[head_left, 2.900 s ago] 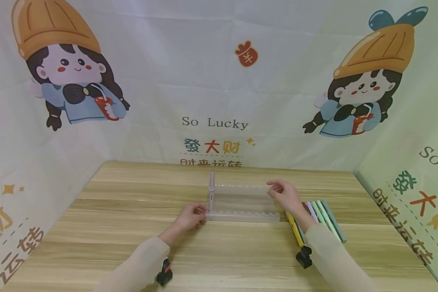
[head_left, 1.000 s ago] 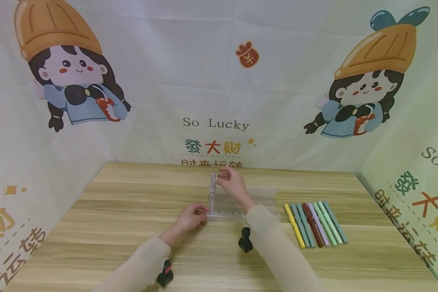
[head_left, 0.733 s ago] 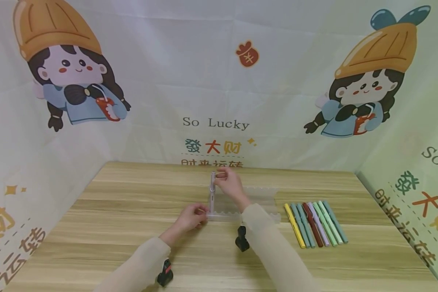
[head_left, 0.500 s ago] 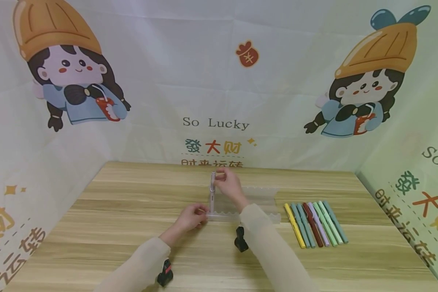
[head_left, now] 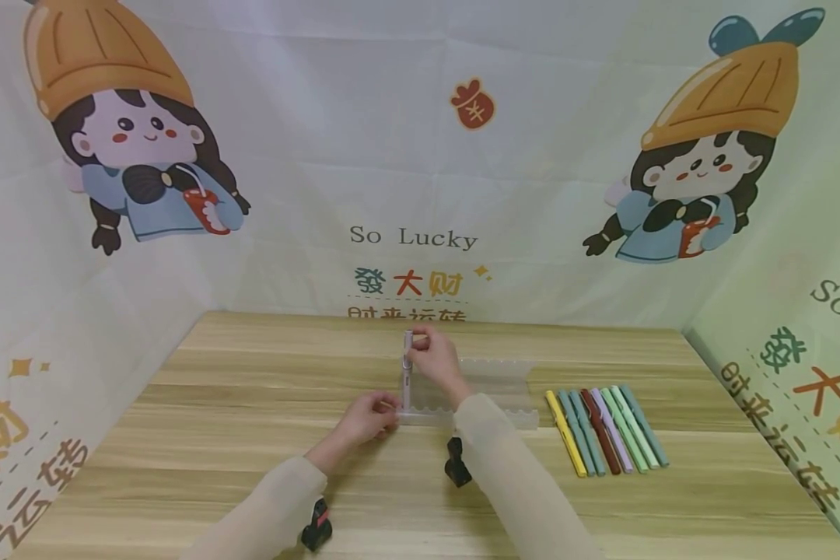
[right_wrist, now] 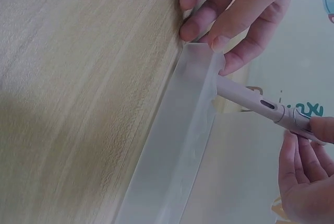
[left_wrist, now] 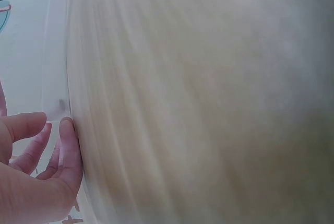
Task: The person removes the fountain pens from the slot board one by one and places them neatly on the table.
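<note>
A clear pen rack [head_left: 500,418] with scalloped edges lies on the wooden table. In its leftmost slot rests a pale lilac pen [head_left: 407,389], its cap toward the back. My right hand [head_left: 439,359] pinches the pen's cap between thumb and fingers; the right wrist view shows this right hand [right_wrist: 308,179] at the cap and clip of the pen [right_wrist: 245,96]. At the rack's front left corner, my left hand [head_left: 365,418] holds the end between thumb and fingertips. The left wrist view shows that left hand [left_wrist: 47,177] at the rack's end [left_wrist: 56,78].
To the right of the rack, several capped pens [head_left: 605,432] lie side by side: yellow, teal, dark red, lilac and green. A printed cloth [head_left: 413,155] hangs behind and beside the wooden table [head_left: 252,373]. Black wrist cameras [head_left: 316,526] hang under both sleeves.
My right hand has moved left from the rack's right end to the lilac pen and now pinches its cap. The left hand stays at the rack's corner.
</note>
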Tool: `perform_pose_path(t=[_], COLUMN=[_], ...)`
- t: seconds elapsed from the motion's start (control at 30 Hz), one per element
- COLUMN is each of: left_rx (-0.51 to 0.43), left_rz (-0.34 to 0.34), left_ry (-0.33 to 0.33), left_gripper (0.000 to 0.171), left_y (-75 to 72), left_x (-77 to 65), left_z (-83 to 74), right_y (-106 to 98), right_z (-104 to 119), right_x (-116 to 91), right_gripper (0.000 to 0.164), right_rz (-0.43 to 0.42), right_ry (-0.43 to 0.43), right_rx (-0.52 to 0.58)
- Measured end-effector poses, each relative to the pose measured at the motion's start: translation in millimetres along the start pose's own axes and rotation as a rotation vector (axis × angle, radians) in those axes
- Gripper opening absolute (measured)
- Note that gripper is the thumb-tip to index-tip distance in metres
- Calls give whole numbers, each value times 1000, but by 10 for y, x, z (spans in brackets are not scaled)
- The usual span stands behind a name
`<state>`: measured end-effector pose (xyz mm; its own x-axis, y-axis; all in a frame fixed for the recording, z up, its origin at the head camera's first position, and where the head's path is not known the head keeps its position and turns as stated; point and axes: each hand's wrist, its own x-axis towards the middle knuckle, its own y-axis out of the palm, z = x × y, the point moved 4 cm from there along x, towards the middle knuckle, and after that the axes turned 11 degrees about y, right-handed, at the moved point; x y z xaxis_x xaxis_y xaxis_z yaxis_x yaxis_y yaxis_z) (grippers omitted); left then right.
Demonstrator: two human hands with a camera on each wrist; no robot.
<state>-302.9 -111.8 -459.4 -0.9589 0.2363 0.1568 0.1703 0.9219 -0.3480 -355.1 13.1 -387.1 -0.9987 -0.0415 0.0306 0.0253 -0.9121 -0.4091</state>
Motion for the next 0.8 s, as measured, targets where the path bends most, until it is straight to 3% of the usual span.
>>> perform_pose_path(t=[0.4,0.8], left_rx=[-26,-32], left_rz=[3,-2], left_ry=[-5,4], left_gripper=[17,16], left_y=[0,7], left_x=[-10,-6], left_z=[-16,-14], right_y=[-65,-208], right_z=[18,39], right_x=[-18,-52], right_gripper=[32,33], right_rz=[-16,-17], right_ry=[17,-47], right_rx=[14,18])
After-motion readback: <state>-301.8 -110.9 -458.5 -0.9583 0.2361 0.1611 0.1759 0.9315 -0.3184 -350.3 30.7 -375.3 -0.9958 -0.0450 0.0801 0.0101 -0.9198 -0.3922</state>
